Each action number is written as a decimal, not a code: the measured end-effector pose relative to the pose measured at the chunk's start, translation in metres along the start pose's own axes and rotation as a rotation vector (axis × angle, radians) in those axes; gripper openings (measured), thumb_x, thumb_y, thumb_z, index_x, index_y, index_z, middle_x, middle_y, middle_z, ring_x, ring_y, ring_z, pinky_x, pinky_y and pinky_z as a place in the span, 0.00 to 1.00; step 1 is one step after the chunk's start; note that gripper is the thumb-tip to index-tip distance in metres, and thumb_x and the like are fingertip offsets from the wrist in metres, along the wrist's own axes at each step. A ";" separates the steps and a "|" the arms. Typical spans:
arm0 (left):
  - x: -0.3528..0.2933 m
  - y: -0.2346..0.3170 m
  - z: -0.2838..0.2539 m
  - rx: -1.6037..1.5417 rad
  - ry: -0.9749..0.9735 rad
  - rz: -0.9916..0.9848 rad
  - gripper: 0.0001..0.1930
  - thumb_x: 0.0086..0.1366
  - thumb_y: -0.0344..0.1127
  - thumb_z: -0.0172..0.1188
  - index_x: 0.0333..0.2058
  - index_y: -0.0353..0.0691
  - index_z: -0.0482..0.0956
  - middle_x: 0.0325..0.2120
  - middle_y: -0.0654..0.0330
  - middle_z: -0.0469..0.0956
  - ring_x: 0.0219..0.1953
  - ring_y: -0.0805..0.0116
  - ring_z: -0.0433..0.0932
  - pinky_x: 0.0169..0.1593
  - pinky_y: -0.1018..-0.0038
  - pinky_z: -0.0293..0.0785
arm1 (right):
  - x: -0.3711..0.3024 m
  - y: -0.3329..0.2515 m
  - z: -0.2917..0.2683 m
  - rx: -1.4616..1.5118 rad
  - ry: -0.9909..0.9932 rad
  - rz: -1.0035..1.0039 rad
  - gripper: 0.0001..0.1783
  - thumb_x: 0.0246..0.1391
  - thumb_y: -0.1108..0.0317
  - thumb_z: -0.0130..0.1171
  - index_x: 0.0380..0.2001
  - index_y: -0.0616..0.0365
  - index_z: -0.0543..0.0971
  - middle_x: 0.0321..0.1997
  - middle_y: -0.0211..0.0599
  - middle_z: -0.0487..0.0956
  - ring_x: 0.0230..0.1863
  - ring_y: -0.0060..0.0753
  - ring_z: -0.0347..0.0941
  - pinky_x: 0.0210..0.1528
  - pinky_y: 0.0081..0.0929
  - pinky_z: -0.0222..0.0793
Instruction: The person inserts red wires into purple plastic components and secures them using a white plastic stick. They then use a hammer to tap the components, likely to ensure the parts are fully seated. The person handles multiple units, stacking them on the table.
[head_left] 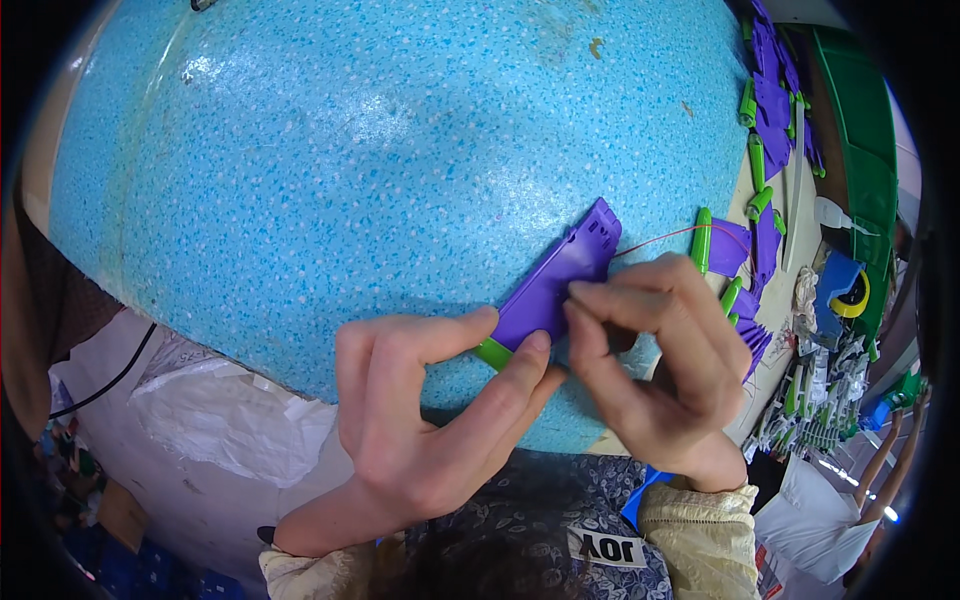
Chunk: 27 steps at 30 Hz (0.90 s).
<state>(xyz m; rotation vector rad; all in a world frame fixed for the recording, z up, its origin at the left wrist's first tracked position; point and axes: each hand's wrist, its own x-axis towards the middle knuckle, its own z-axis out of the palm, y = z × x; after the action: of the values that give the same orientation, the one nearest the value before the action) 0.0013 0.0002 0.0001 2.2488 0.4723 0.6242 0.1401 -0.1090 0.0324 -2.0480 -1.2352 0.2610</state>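
A flat purple plastic part (560, 285) with a green end (493, 353) lies tilted over the near right of the blue speckled table. My left hand (430, 400) grips it near the green end, thumb at one edge and fingers at the other. Above its right edge, my right hand (665, 350) is closed, thumb and forefinger pinched together at the part. What sits between those fingertips is too small to make out. From beside the part a thin red wire (665, 237) curves right toward another purple and green piece (727, 246).
Several purple and green pieces (772, 120) line the table's right edge. Beyond them are a green tray (855, 130), a white bottle (832, 214), a yellow tape roll (850, 294) and a pile of grey-green parts (815, 400). White plastic sheeting (235, 420) lies at lower left.
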 end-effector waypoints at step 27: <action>0.000 0.000 -0.002 0.031 -0.030 0.012 0.22 0.35 0.31 0.80 0.35 0.46 0.87 0.38 0.58 0.76 0.36 0.63 0.70 0.35 0.71 0.66 | -0.002 0.001 -0.002 -0.011 -0.019 -0.025 0.11 0.42 0.86 0.67 0.33 0.69 0.81 0.29 0.41 0.77 0.25 0.26 0.72 0.23 0.21 0.66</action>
<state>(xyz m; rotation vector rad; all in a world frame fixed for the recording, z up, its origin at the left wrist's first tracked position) -0.0004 0.0015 0.0014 2.2883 0.4570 0.5917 0.1413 -0.1120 0.0327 -2.0422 -1.2749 0.2629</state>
